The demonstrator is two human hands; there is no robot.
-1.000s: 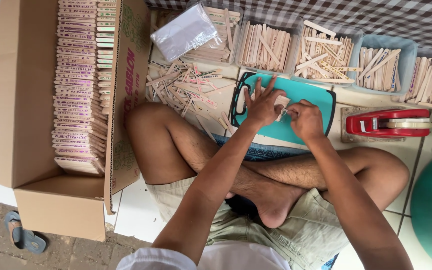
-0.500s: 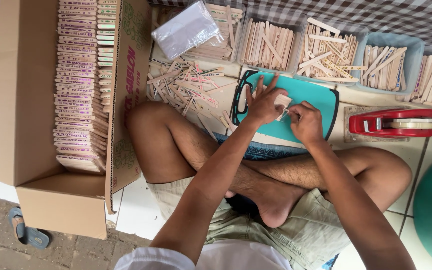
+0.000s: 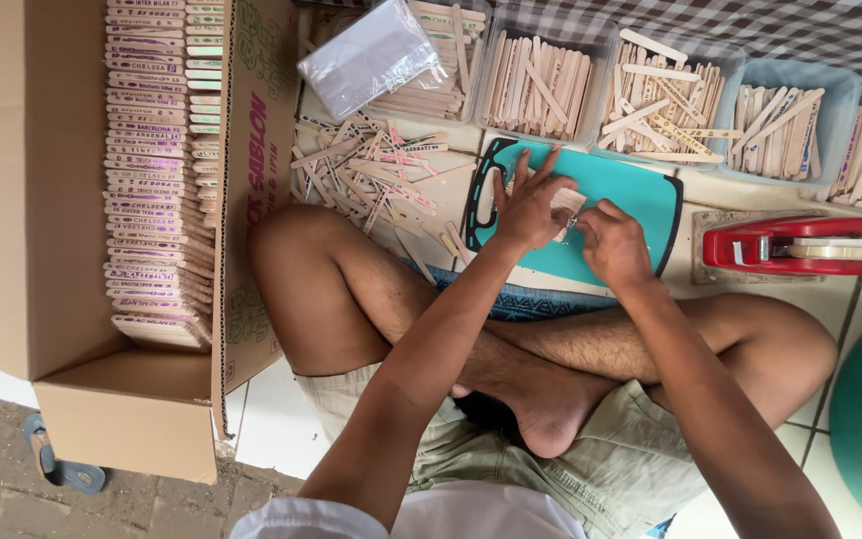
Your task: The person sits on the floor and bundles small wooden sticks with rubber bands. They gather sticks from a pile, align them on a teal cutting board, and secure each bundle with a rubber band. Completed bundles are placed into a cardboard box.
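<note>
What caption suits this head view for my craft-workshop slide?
Cross-legged person's left hand and right hand work small wooden sticks on a teal cutting board.

Khaki shorts, white shirt, bare arms and feet

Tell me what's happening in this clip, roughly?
A person sits cross-legged on a tiled floor, both hands over a teal cutting board. The left hand presses flat wooden sticks onto the board with spread fingers; the right hand pinches something small at their edge, too small to tell. A red tape dispenser stands to the right. Tubs of plain sticks line the top, a loose pile lies beside the board, and a cardboard box holds printed sticks in rows.
</note>
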